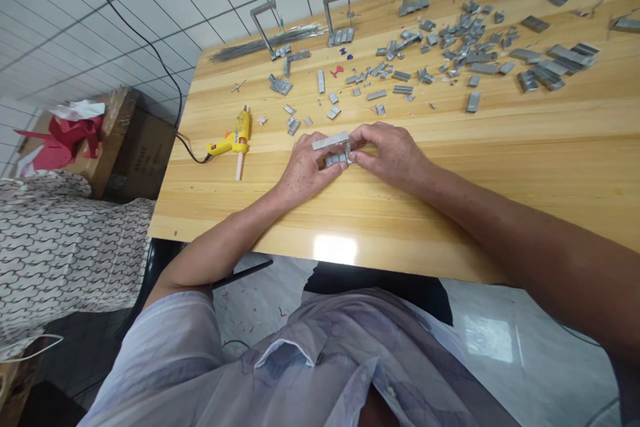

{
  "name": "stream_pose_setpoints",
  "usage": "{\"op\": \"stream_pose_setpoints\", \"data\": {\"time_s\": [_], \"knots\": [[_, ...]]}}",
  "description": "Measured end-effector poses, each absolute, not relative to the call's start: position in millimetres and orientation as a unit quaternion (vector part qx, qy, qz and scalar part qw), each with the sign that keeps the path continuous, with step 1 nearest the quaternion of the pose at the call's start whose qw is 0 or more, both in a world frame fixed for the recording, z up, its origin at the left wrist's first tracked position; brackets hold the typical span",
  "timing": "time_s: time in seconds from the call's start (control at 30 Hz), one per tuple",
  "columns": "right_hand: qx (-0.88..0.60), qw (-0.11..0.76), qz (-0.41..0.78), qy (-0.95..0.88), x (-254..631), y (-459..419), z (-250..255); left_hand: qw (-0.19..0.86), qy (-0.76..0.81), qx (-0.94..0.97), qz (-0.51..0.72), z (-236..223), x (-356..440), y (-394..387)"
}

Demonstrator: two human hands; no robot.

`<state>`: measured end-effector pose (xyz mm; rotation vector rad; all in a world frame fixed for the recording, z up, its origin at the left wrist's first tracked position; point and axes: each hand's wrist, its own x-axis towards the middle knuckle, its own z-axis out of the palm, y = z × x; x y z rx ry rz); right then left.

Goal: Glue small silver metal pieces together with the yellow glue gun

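Steadying grey frame right of yellow glue gun: left hand clasps frame, right hand pinches its end. Best keep corner square, pressure light.

The bracket between the fingers looks like dull metal; the table beneath them, smooth, glossy wood; the glue gun to their left, shiny plastic.

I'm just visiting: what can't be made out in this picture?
All in the head view:
Left hand: some fingers hidden behind the gray bracket.
Right hand: whether its fingertips pinch anything, too small to tell.
Gray piece at far right: cut off by the right edge.
Scattered gray scraps: fine shapes too small.
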<state>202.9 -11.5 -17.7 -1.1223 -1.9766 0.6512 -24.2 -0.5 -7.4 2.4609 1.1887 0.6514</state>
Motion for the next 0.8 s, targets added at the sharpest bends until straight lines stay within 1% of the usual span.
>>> {"op": "stream_pose_setpoints", "data": {"time_s": [0.53,0.8], "knots": [[-0.433,0.383,0.261,-0.773,199.3,-10.5,-18.5,0.159,0.408,0.869,0.228,-4.1,-25.5,-0.9],[-0.442,0.363,0.277,-0.772,196.1,-13.6,-11.9,0.174,0.416,0.86,0.238,-2.1,-25.5,-5.7]]}}
